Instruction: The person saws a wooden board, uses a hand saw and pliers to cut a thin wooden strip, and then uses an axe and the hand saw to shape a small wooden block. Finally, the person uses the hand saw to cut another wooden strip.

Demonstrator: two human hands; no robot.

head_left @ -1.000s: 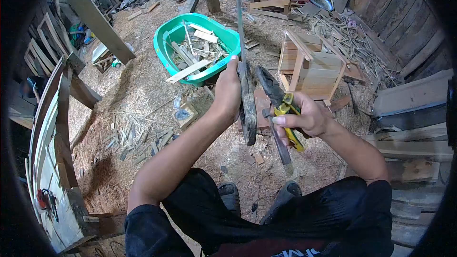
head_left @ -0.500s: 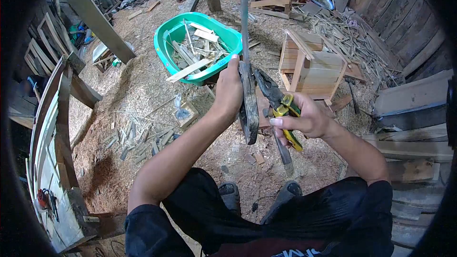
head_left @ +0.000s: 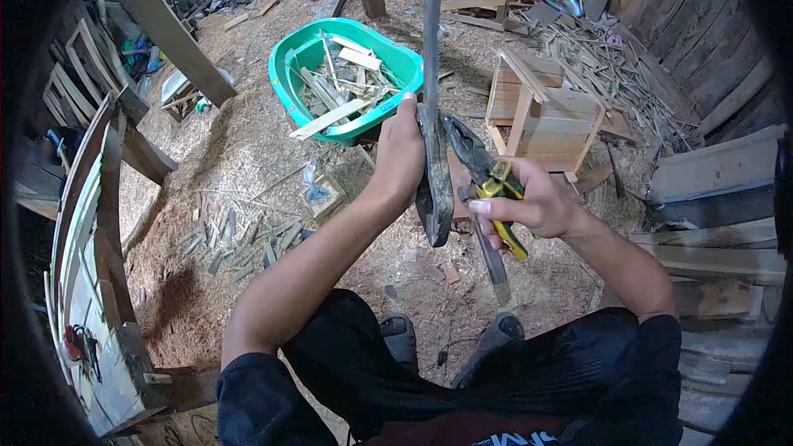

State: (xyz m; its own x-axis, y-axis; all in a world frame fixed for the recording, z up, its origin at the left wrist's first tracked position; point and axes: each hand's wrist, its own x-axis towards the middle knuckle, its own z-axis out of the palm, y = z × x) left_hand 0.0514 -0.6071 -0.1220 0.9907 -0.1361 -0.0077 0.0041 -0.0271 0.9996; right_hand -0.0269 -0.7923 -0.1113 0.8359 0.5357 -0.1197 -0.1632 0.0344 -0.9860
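Observation:
My left hand (head_left: 400,155) is closed around the dark, worn handle (head_left: 438,190) of a handsaw, seen nearly edge-on. Its long grey blade (head_left: 432,33) points up and away from me. In my right hand (head_left: 537,202) is a pair of pliers (head_left: 500,177) with yellow and black grips, the thumb lying across them. The dark jaws of the pliers come right up to the right side of the saw handle. Below the pliers, a dark bar-shaped tool (head_left: 493,268) slants down toward my right foot, its upper end partly hidden by my fingers.
A green tub (head_left: 281,87) of wood offcuts stands ahead. To its right is a small slatted wooden stool (head_left: 549,116). Wood shavings and scraps (head_left: 239,235) cover the ground. Curved boards (head_left: 103,223) stand at left, stacked planks (head_left: 710,260) at right, and a post (head_left: 169,33) leans further back.
The saw and pliers have shifted very slightly to the right in view, both hands keeping their hold. Little else differs.

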